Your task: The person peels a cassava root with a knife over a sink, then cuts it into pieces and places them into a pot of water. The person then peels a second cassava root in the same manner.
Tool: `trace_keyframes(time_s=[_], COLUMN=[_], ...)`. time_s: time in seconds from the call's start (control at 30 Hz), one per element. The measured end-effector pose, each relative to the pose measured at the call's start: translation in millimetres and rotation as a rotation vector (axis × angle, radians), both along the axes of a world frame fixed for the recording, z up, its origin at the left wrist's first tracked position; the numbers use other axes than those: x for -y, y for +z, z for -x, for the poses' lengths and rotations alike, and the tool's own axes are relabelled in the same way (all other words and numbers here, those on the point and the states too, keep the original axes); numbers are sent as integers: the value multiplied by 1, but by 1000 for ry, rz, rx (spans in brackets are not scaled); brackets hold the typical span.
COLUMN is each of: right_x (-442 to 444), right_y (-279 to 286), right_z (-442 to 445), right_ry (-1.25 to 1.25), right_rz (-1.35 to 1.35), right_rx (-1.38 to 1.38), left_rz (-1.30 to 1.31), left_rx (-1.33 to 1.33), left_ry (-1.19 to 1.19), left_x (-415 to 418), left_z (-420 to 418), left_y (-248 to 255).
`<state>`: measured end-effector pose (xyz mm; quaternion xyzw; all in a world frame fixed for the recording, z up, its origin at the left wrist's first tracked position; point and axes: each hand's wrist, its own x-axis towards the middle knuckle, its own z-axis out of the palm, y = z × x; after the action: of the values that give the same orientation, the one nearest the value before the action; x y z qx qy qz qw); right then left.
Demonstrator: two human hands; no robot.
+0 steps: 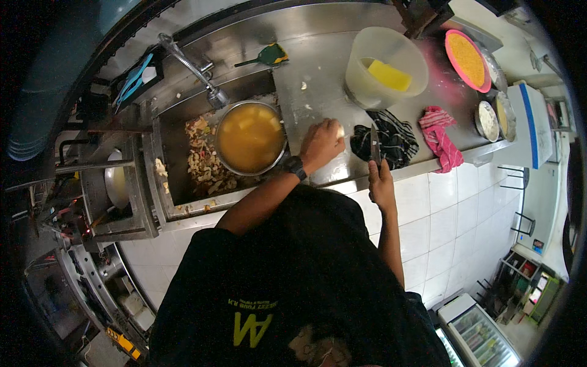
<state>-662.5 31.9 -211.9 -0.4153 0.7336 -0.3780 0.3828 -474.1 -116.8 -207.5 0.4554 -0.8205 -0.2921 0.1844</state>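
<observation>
My left hand [322,143], with a dark watch on the wrist, is closed around a small pale piece of food [340,132] over the steel counter, just right of the sink. Most of that piece is hidden by my fingers. In my right hand [381,186] is a kitchen knife [375,143], gripped by its handle with the blade pointing away from me. Behind the blade lies a crumpled black striped cloth [398,140]. To the left, a round metal bowl [218,153] of cloudy orange-brown liquid with pale chunks [247,123] stands in the sink.
Peelings and scraps [208,163] cover the sink floor beside the bowl, under a spring-hose faucet [192,69]. A translucent bucket [353,69] with a yellow object inside, a pink cloth [440,135] and a pink basin [487,81] of orange crumbs stand rightward on the counter [316,78].
</observation>
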Motion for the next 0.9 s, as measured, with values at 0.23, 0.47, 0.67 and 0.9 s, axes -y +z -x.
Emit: trace_keyframes(time_s=[0.23,0.47,0.67,0.9], right_x=[-3,13,-10,-12], right_y=[-27,-3,7,50], right_z=[-21,-45,-53,-156], right_ry=[94,338,294,326], right_rz=[12,163,-139,-247], right_rx=[-12,-289,-353,47], left_rz=[-64,-459,-963,-402], left_rx=[72,-15,-1157,-710], left_ry=[478,609,994,810], left_x=[25,34,24,-20], left_z=[-167,-259,-346,-376], left_y=[-84,-171,-157,-70])
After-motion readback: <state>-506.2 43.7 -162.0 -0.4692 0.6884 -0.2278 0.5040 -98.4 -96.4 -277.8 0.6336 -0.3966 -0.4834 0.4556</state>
